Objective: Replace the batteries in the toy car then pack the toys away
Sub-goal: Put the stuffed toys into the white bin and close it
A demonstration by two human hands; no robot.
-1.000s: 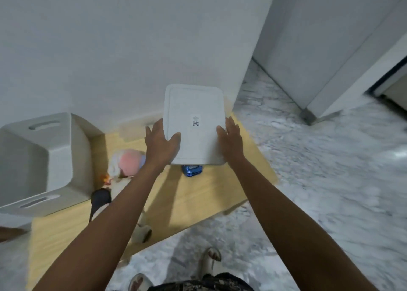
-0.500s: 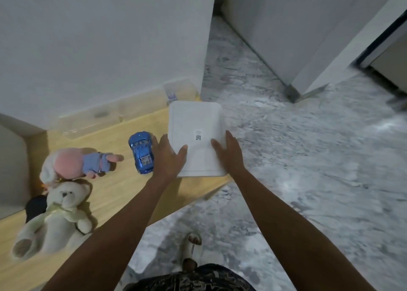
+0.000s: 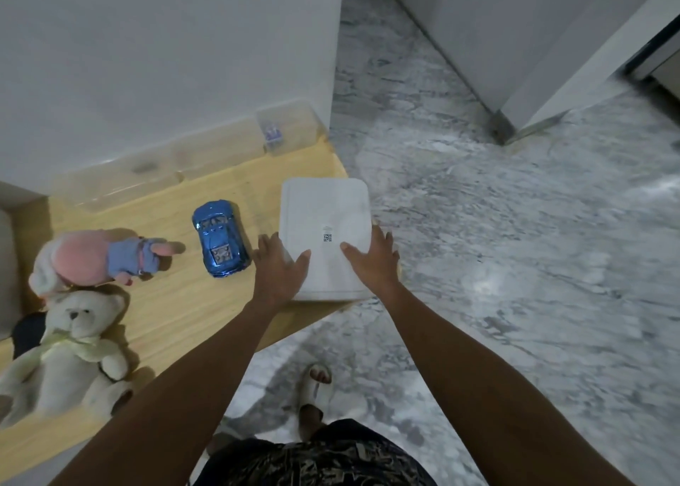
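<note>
The white lid [image 3: 323, 235] now lies flat at the right end of the wooden table [image 3: 176, 301], near its corner, with its near edge at the table's front edge. A second ago it was held up in the air in front of the wall, covering most of the toy car; half a second ago it was already low over this corner. The left hand [image 3: 279, 268] grasps the lid's left edge, thumb laid on top and fingers down its side. The right hand [image 3: 371, 261] grasps the right edge the same way, thumb on top and fingers wrapped past the rim. Both hands are further down the lid's near half than before.

The blue toy car [image 3: 220, 244] sits on the table just left of the left hand, apart from the lid, and is now in full view. Further left lies a pink soft toy [image 3: 88, 257] with a blue part, and in front of it a cream teddy bear [image 3: 70, 353] on its back. A clear plastic box [image 3: 287, 125] stands against the white wall [image 3: 165, 62] behind the lid, with something small and blue inside. The grey bin seen a second ago is out of view apart from a sliver at the left edge. Below the table edge, a foot in a white sandal [image 3: 318, 386] rests on the marble floor [image 3: 515, 246].
</note>
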